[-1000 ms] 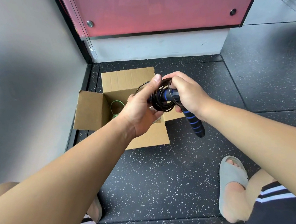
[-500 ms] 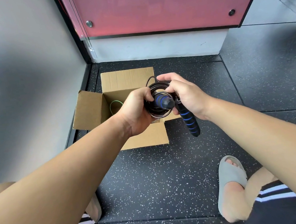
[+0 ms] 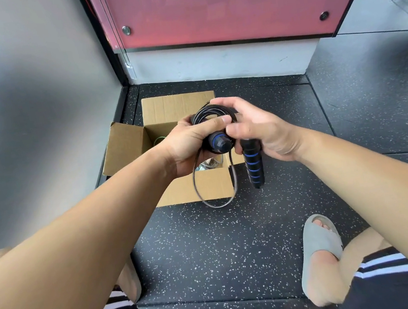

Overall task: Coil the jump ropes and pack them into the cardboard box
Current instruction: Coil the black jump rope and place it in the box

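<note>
**Black jump rope (image 3: 211,111) gripped in both hands above the open cardboard box (image 3: 124,149).**

Nearest to us, a loose loop (image 3: 203,193) hangs free below the bundle, over the box's front flap. We judge this the main risk: if either grip relaxes, the stiff cord can spring open and more turns will drop, and the loop may catch on the flap on the way in. Both forearms reach forward and converge. The left hand (image 3: 191,145) has its fingers curled round the first handle (image 3: 218,144), with the thumb pressed across the coil. The right hand (image 3: 259,126) closes its fingers on the coil's far side and holds the top of the second handle (image 3: 253,166), which points down. Beyond the hands, a green cord (image 3: 159,140) lies inside the box.
</note>
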